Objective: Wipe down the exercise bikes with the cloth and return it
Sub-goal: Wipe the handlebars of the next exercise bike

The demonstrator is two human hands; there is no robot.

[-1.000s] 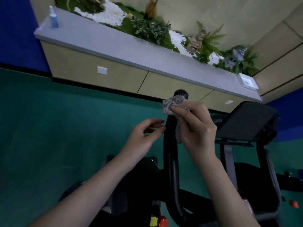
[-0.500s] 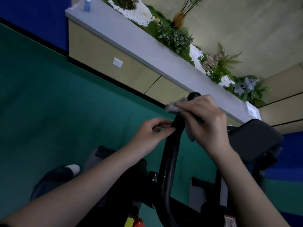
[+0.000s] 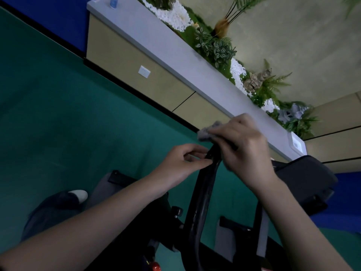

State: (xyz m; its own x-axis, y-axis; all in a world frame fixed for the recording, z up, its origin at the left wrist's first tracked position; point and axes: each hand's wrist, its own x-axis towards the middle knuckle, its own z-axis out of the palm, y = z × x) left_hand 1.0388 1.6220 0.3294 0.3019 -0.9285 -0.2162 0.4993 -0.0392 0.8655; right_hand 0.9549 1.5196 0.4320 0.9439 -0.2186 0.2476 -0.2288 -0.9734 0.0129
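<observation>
A black exercise bike handlebar (image 3: 202, 194) rises up the middle of the head view. My right hand (image 3: 244, 149) grips a crumpled grey cloth (image 3: 207, 133) wrapped over the bar's top end, which is hidden under the hand. My left hand (image 3: 181, 165) sits just left of the bar below the cloth, its thumb and fingertips pinched together against the bar. The bike's dark frame (image 3: 136, 231) fills the bottom of the view.
A second machine's black console (image 3: 304, 180) stands close on the right. A long grey-topped ledge (image 3: 175, 49) with plants and white pebbles runs along the wall behind, with a blue spray bottle (image 3: 113, 1) at its left end. Green floor (image 3: 68, 124) spreads to the left.
The view has tilted and swung right. My right hand slid the cloth up over the bar's tip, now covering it. My left hand closed in until its fingertips touch the bar.
</observation>
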